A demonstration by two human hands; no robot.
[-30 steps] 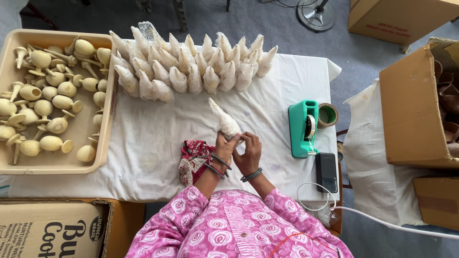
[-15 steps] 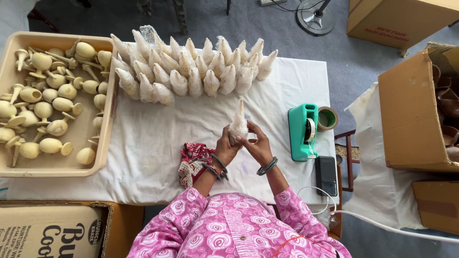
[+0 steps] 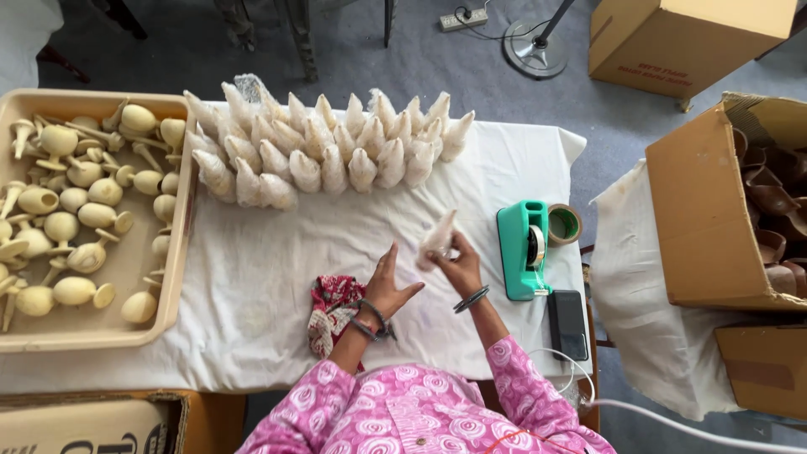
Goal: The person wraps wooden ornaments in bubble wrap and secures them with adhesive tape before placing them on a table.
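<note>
A small paper-wrapped bundle (image 3: pixel 438 239), pale and cone-shaped, is held tilted above the middle of the counter (image 3: pixel 277 286), which is covered with a white cloth. The right hand (image 3: pixel 458 265) grips the bundle's lower end, its fingers closed around it. The left hand (image 3: pixel 388 286) is just beside it at lower left, fingers spread open and holding nothing, not touching the bundle. Below the left wrist lies a red patterned cloth (image 3: pixel 332 311). To the right of the hands stand a green tape dispenser (image 3: pixel 523 250) and, touching it, a roll of tape (image 3: pixel 563 224); a dark phone (image 3: pixel 568 324) lies just below them. Rows of wrapped bundles (image 3: pixel 324 151) fill the upper centre of the frame. A beige tray (image 3: pixel 172 277) of pale wooden pieces occupies the left. An open cardboard box (image 3: pixel 698 219) holding brown cups stands at the right edge.
</note>
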